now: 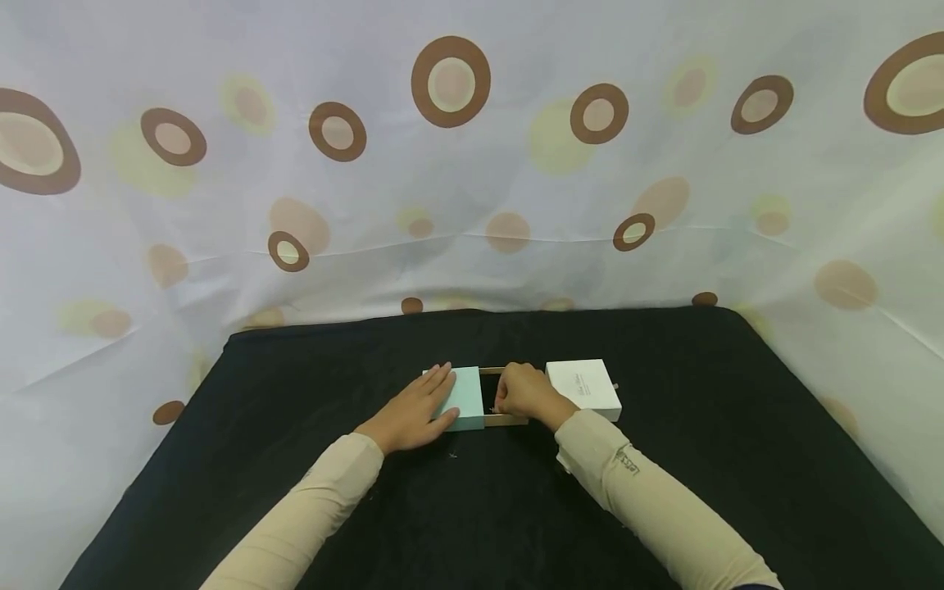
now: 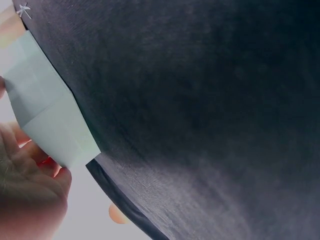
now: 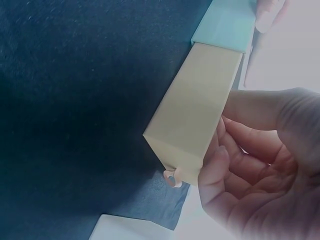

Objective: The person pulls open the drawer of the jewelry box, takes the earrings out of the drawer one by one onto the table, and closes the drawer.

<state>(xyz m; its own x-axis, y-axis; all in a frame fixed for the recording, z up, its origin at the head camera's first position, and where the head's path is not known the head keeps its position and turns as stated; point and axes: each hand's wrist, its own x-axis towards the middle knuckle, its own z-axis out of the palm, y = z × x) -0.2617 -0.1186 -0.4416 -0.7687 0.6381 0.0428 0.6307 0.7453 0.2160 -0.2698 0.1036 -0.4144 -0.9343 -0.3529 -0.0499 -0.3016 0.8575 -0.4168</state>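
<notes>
My left hand [image 1: 415,412] rests with straight fingers on the mint-green sleeve [image 1: 468,395] of a small drawer box on the black cloth. A beige drawer [image 3: 192,95] with a dark inside sticks out of the sleeve to the right; its end bears a small pale ribbon loop [image 3: 173,178]. My right hand [image 1: 527,392] reaches down into this drawer with bent fingers. A tiny shiny bit shows by its fingertips in the head view; the fingertips are hidden in the right wrist view, and I cannot tell whether they pinch something.
Just right of the drawer lies a white box [image 1: 583,387] with small print on its lid and a tab on its right side. A tiny silver piece [image 1: 453,456] lies on the black cloth [image 1: 472,524] in front of the sleeve. Behind hangs a dotted white curtain [image 1: 509,188].
</notes>
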